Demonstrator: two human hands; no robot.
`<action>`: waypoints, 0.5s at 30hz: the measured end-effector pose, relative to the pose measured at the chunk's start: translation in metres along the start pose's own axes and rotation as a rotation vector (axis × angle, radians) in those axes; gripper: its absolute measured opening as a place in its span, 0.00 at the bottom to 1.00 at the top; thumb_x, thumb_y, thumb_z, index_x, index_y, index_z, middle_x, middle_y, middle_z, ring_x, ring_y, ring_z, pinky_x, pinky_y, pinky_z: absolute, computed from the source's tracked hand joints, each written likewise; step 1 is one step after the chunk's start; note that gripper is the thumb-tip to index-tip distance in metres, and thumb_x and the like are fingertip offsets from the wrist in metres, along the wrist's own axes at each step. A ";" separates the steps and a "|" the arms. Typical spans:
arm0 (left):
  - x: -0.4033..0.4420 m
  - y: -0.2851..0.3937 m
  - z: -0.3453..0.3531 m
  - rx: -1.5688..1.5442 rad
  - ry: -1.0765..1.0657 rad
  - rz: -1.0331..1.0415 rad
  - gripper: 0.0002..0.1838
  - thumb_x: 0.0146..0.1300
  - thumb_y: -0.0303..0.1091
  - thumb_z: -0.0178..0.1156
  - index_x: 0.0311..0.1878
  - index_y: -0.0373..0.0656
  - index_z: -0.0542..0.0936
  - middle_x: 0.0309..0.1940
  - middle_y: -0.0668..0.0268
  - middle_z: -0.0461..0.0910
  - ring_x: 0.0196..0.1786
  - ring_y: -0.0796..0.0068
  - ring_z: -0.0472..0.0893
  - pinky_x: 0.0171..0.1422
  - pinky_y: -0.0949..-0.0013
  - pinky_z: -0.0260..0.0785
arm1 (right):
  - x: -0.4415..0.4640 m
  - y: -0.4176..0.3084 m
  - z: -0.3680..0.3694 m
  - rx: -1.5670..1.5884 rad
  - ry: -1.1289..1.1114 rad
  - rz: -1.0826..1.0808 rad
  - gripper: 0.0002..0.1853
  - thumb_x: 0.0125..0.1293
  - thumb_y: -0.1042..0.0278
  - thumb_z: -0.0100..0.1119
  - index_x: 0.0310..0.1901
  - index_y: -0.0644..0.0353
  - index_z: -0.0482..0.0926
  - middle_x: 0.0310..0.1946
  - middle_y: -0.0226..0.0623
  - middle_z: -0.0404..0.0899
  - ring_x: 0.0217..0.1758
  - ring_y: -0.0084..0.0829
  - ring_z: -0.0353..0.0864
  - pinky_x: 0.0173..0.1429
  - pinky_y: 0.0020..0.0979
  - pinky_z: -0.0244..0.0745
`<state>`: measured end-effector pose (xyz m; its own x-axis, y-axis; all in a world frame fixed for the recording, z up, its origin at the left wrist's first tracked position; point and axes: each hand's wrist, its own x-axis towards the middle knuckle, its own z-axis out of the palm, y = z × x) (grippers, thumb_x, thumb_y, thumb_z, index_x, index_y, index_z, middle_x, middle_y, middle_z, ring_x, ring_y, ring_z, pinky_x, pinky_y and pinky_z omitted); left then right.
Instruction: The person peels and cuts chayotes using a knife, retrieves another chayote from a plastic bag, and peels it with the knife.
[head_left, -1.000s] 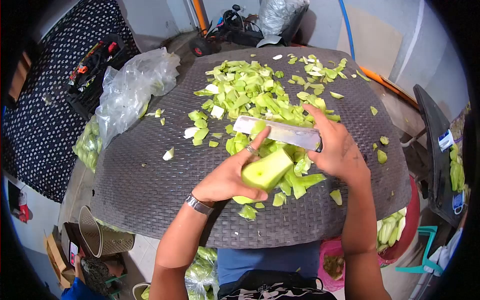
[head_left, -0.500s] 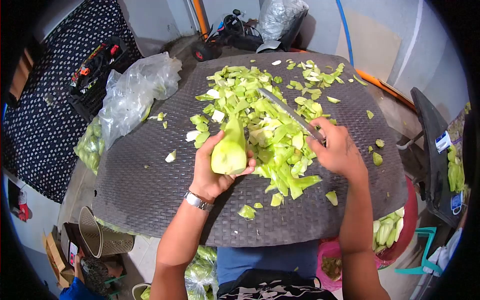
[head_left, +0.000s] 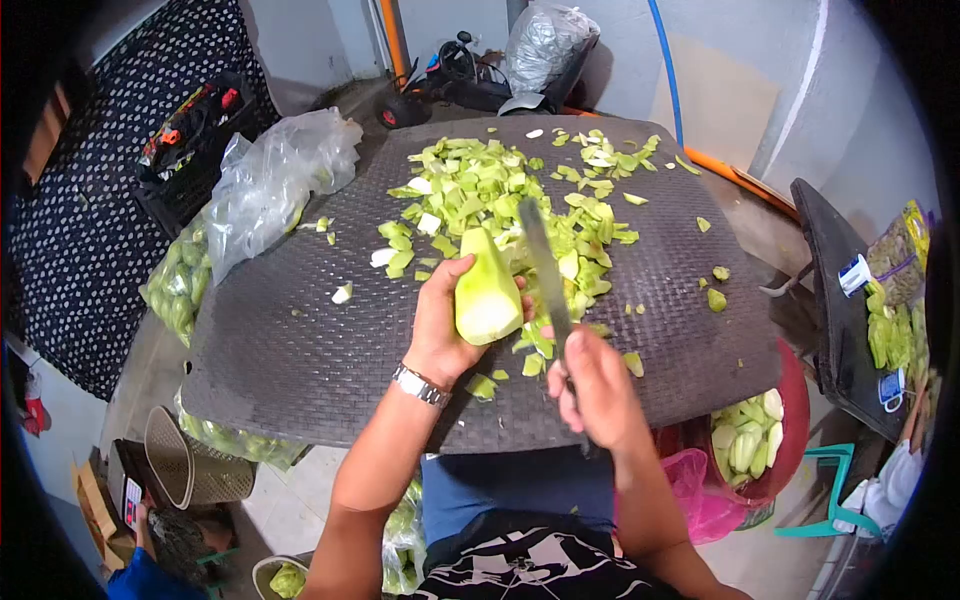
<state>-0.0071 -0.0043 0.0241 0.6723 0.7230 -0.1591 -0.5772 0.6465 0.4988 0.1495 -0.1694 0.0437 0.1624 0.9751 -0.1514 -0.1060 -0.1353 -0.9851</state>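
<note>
A pale green, peeled chayote-like vegetable (head_left: 487, 290) rests in my left hand (head_left: 445, 320), which is wrapped round its side with the cut end facing me. My right hand (head_left: 597, 388) grips a long-bladed knife (head_left: 543, 262), blade pointing up and away, just right of the vegetable. The blade is slightly blurred and stands apart from the vegetable. Beyond both hands, a heap of green peelings and chunks (head_left: 480, 180) spreads over the dark woven-pattern table (head_left: 300, 350).
At the table's left edge lies a clear plastic bag (head_left: 285, 185) above green produce. Below on the right, a red tub (head_left: 790, 440) holds pale peeled pieces beside a pink bag (head_left: 685, 490). A beige basket (head_left: 200, 465) and another person's blue sleeve (head_left: 140, 578) are lower left.
My right hand has come down and left towards me, swinging the knife more upright. My left hand has shifted slightly right with the vegetable. Fewer peelings lie on the table's near side.
</note>
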 end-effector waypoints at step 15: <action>-0.045 -0.055 0.024 0.033 0.014 0.243 0.22 0.83 0.52 0.48 0.63 0.43 0.74 0.50 0.55 0.83 0.51 0.54 0.87 0.59 0.44 0.83 | -0.035 0.045 0.032 -0.218 0.078 -0.308 0.29 0.85 0.52 0.45 0.73 0.69 0.62 0.24 0.38 0.78 0.26 0.31 0.80 0.36 0.35 0.74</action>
<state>0.0052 -0.0780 0.0242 0.5090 0.8597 -0.0431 -0.7053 0.4452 0.5517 0.1078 -0.2040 0.0071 0.2289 0.9606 0.1574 0.1691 0.1199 -0.9783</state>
